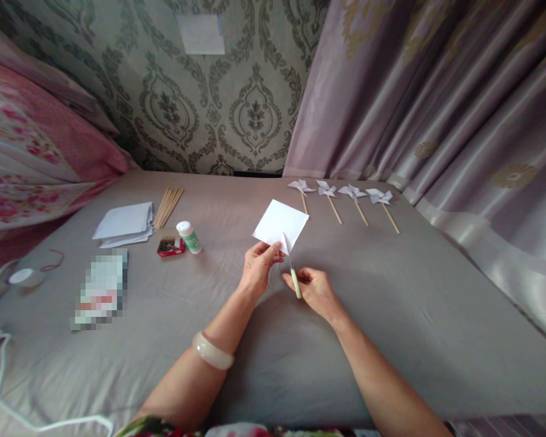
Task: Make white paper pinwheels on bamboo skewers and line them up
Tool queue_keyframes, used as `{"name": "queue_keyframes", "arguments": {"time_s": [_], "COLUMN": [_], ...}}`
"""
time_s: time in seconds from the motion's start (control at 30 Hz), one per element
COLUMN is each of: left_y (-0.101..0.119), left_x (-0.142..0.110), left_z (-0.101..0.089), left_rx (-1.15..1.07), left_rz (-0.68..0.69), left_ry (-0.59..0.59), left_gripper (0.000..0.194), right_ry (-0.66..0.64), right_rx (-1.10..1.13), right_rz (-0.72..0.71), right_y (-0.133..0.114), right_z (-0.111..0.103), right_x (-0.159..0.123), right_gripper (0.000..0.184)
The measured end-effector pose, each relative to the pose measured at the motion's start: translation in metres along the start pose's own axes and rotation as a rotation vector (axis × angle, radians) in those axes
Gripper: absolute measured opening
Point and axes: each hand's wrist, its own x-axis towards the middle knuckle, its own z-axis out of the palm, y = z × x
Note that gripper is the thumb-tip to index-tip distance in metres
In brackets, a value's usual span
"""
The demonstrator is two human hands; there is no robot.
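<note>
A white square of paper is held up in front of me, pinched near its lower corner by my left hand. My right hand is closed on scissors with a pale green handle. Their blades meet the paper at its lower corner, where one blade lies over the sheet. The fingers hide part of the handle. Beyond, to the right, several white paper pinwheels on wooden sticks lie in a row.
On the left lie a stack of white paper, a bundle of wooden sticks, a red box of small metal pieces and a white-and-green bottle. A blurred packet and a white cable are nearer. Curtains hang at right.
</note>
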Motion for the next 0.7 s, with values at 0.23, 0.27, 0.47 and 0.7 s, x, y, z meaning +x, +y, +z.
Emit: {"name": "queue_keyframes", "arguments": {"time_s": [0.23,0.27,0.47,0.7], "left_y": [0.0,0.0,0.0,0.002], "left_x": [0.0,0.0,0.005,0.01], "left_z": [0.0,0.0,-0.004,-0.01], "left_rx": [-0.008,-0.009,-0.032,-0.085], "left_rz": [0.001,0.002,0.074,0.006], "left_ry": [-0.001,0.0,0.076,0.141], "left_gripper": [0.024,0.024,0.02,0.018], "right_ry": [-0.004,-0.017,-0.191,0.071], "right_rx": [-0.003,-0.009,-0.05,0.194], "right_rz": [0.013,0.016,0.025,0.017], "right_y": [-0.002,-0.003,-0.011,-0.013], "right_z": [0.0,-0.001,-0.007,-0.017], "right_x": [0.0,-0.001,-0.009,0.0], "right_gripper": [0.037,0.036,0.033,0.039]}}
